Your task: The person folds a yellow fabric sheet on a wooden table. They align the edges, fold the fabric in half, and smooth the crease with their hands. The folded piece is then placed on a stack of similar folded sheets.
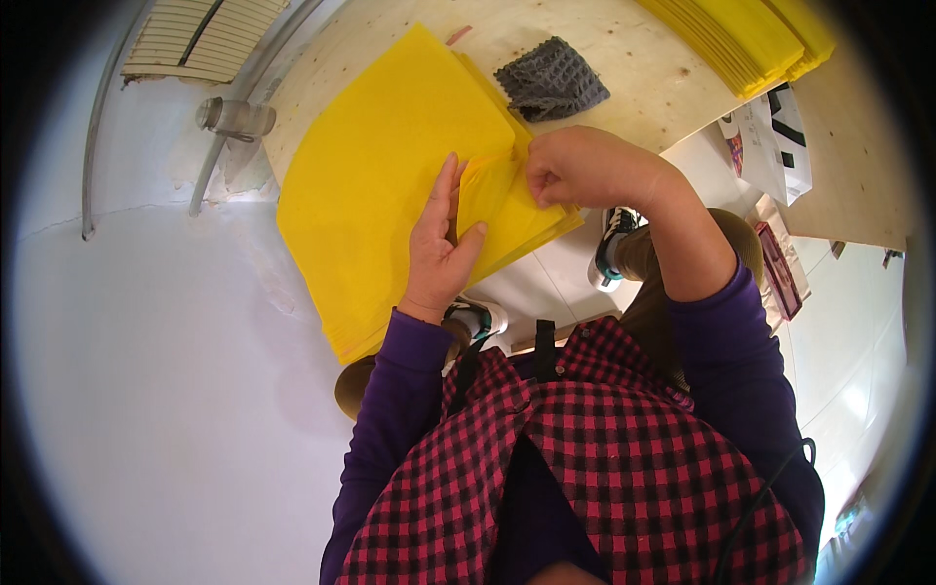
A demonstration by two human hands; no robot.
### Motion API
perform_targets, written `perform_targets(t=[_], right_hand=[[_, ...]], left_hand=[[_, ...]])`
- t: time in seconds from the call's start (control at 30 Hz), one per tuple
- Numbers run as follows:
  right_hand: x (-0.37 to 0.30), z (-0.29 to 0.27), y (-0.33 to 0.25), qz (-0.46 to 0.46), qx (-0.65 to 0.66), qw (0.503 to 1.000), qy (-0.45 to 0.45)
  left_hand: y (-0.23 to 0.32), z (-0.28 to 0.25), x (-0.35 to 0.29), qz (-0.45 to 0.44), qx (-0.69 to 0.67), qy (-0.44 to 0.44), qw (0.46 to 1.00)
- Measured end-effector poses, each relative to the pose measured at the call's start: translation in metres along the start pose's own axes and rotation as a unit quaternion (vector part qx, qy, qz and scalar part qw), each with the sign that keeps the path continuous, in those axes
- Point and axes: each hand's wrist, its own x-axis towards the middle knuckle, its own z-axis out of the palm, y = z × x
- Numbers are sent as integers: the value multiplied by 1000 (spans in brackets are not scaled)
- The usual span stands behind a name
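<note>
Yellow sheets (pixel 375 171) are lying stacked on the table (pixel 648 58), their near end overhanging its edge toward the person's knees. At the stack's right side a folded flap (pixel 499 210) is standing between the two hands. The left hand (pixel 441 244) is resting along the flap's left side, fingers extended and thumb spread, not clenching. The right hand (pixel 590 166) is curling closed over the flap's right part, seemingly pinching it; its fingertips are partly hiding one another. This hand is also covering part of the flap from view.

Regarding writing: a white bag (pixel 795 146), at the right beside the table's edge, is bearing bold black characters and a small coloured print.

A crumpled grey cloth (pixel 551 78) is lying just beyond the sheets, bordering the work. A second yellow pile (pixel 731 39) is occupying the table's far right. A cylindrical jar (pixel 236 118) is showing at the left, near a slatted panel (pixel 200 41). Below, a shoe (pixel 606 273) is resting on the floor (pixel 526 285).
</note>
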Motion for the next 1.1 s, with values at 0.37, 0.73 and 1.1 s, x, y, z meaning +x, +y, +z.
perform_targets(t=[0.37, 0.73, 1.1], right_hand=[[-4, 1, -6, -73, -19, 994, 80], [3, -2, -3, -134, 48, 975, 169], [6, 13, 3, -172, -9, 969, 174]], left_hand=[[-6, -4, 1, 2, 33, -15, 999], [-13, -7, 0, 0, 95, -30, 995], [1, -2, 1, 93, 234, -9, 968]])
